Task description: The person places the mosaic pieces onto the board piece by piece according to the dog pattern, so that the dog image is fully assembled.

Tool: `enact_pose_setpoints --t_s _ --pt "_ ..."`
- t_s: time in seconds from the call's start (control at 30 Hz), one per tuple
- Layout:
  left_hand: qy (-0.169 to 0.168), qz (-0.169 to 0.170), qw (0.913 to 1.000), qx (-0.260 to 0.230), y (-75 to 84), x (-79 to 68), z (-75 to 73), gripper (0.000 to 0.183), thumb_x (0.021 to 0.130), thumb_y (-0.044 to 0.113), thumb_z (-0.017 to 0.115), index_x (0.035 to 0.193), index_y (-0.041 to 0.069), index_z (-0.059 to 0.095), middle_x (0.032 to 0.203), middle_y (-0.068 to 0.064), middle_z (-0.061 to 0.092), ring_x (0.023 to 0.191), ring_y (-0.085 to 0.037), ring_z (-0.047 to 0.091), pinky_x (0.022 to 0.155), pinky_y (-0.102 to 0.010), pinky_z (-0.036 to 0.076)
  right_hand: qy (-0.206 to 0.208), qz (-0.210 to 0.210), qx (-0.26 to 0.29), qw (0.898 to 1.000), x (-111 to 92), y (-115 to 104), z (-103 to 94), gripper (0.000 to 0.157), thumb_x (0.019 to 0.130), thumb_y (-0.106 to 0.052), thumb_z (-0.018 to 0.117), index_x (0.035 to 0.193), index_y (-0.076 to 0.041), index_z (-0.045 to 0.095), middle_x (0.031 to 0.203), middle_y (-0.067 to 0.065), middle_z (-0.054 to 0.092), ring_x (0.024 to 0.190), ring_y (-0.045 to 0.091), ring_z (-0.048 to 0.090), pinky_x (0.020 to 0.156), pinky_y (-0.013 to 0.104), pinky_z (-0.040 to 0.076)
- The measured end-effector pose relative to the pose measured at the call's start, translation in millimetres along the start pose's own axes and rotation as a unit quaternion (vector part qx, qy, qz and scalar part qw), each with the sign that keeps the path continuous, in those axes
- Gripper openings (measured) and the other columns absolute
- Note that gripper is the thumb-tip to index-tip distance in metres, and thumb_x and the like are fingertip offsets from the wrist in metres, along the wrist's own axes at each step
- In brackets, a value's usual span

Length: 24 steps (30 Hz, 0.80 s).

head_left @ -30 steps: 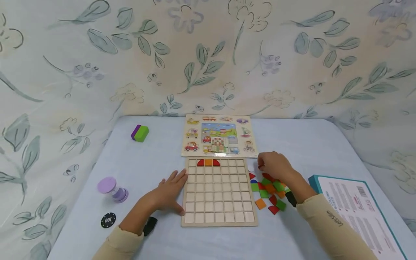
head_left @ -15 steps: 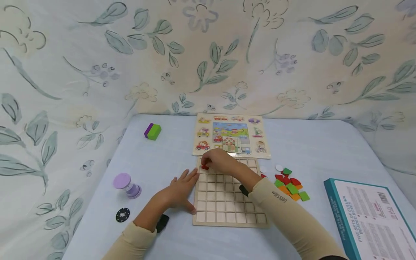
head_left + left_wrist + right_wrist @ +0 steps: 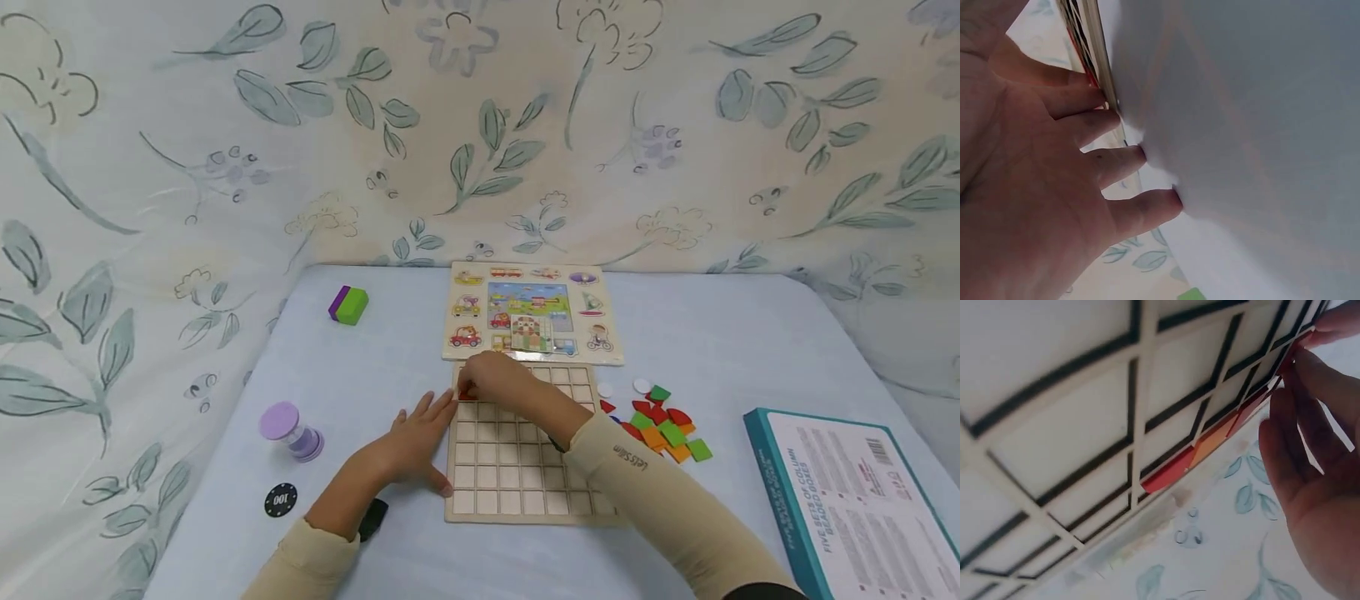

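Note:
A wooden grid board [image 3: 498, 479] lies on the table. My right hand [image 3: 498, 382] reaches over its upper left part and pinches a red piece [image 3: 1288, 357] between thumb and fingertip at a cell near the left edge. In the right wrist view, an orange piece [image 3: 1213, 442] sits in the board's end row between two red ones, including a red quarter-round piece [image 3: 1172, 470]. My left hand [image 3: 412, 446] rests spread along the board's left edge, fingers straight and fingertips touching that side.
Loose coloured pieces [image 3: 667, 429] lie right of the board, and a picture puzzle [image 3: 592, 279] sits behind it. A teal-edged box [image 3: 862, 467] stands right. On the left are a purple spool-like object [image 3: 279, 421], a black "100" chip [image 3: 281, 500] and a green-purple block [image 3: 351, 307].
My right hand has come from the loose pieces to the board's upper left with a red piece, then shifted slightly left. My left hand stays at the board's edge. The head view turned slightly.

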State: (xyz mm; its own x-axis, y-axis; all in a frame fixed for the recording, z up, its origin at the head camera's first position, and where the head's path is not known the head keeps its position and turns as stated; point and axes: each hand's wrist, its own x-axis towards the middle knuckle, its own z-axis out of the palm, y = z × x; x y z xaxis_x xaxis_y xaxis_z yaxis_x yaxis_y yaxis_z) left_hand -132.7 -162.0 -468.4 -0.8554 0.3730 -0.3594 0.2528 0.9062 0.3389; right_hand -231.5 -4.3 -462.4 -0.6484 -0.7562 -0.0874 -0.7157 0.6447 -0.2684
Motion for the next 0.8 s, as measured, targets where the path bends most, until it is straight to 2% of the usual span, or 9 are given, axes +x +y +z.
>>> enact_pose_setpoints --t_s 0.1,0.2,0.27,0.37,0.5,0.57,0.7,0.8 --pt "0.001 -0.007 1.0 -0.001 -0.4 -0.6 2.1 0.117 0.053 0.044 0.084 0.145 0.01 0.02 0.153 -0.005 0.007 0.139 -0.031 0.001 0.104 -0.061 0.014 0.016 -0.026 -0.054 0.998 -11 -3 -3.3 0.013 0.086 -0.015 0.062 0.093 -0.019 0.072 0.094 -0.007 0.066 0.092 0.011 0.057 0.084 0.025 0.046" --pt "-0.001 -0.005 1.0 -0.004 0.2 -0.8 2.8 0.117 0.052 0.044 0.084 0.144 0.01 0.021 0.153 -0.005 0.008 0.139 -0.032 0.001 0.103 -0.062 0.014 0.028 -0.014 -0.023 0.999 -33 5 -12.6 0.017 0.086 -0.014 0.062 0.1 -0.017 0.07 0.102 -0.005 0.063 0.098 0.012 0.056 0.086 0.027 0.046" --pt "0.0 0.0 1.0 -0.001 1.2 -0.3 1.3 0.117 0.053 0.044 0.084 0.144 0.01 0.021 0.153 -0.004 0.007 0.139 -0.032 0.001 0.103 -0.063 0.014 0.037 0.021 0.015 0.999 -53 19 -22.1 0.02 0.086 -0.012 0.062 0.104 -0.014 0.068 0.106 -0.002 0.063 0.1 0.014 0.057 0.084 0.028 0.048" --pt "0.006 0.004 1.0 0.004 1.5 0.3 0.6 0.116 0.053 0.044 0.084 0.144 0.01 0.021 0.153 -0.004 0.008 0.139 -0.031 0.001 0.103 -0.063 0.013 0.05 0.098 0.055 0.992 -87 49 -33.4 0.02 0.087 -0.01 0.059 0.106 -0.011 0.066 0.103 0.001 0.064 0.095 0.015 0.059 0.081 0.031 0.049" --pt "0.01 0.004 0.9999 0.005 2.3 0.1 1.9 0.116 0.052 0.044 0.084 0.144 0.01 0.021 0.153 -0.004 0.008 0.139 -0.032 0.002 0.103 -0.063 0.013 0.042 0.221 0.058 0.973 -137 93 -39.3 0.019 0.088 -0.013 0.059 0.106 -0.008 0.065 0.1 0.005 0.065 0.089 0.018 0.058 0.08 0.037 0.05" --pt "0.008 0.0 1.0 0.006 2.2 -1.0 0.3 0.116 0.053 0.043 0.084 0.144 0.01 0.021 0.153 -0.004 0.008 0.139 -0.032 0.002 0.104 -0.062 0.013 0.03 0.266 0.057 0.962 -158 110 -39.3 0.02 0.087 -0.014 0.06 0.106 -0.007 0.064 0.099 0.007 0.064 0.086 0.02 0.057 0.079 0.039 0.05" --pt "0.006 -0.002 1.0 0.003 3.7 -1.8 0.3 0.116 0.053 0.043 0.084 0.144 0.01 0.021 0.152 -0.005 0.008 0.139 -0.032 0.002 0.104 -0.062 0.013 0.01 0.308 0.087 0.947 -187 132 -32.3 0.021 0.086 -0.014 0.062 0.105 -0.006 0.063 0.096 0.007 0.063 0.082 0.019 0.056 0.076 0.038 0.052" --pt "0.007 -0.001 1.0 0.006 4.9 -1.3 1.1 0.116 0.053 0.043 0.084 0.144 0.01 0.021 0.152 -0.005 0.009 0.138 -0.032 0.002 0.103 -0.062 0.013 0.011 0.286 0.123 0.95 -198 130 -25.7 0.018 0.085 -0.013 0.063 0.102 -0.009 0.064 0.094 0.003 0.063 0.083 0.016 0.057 0.077 0.036 0.052"
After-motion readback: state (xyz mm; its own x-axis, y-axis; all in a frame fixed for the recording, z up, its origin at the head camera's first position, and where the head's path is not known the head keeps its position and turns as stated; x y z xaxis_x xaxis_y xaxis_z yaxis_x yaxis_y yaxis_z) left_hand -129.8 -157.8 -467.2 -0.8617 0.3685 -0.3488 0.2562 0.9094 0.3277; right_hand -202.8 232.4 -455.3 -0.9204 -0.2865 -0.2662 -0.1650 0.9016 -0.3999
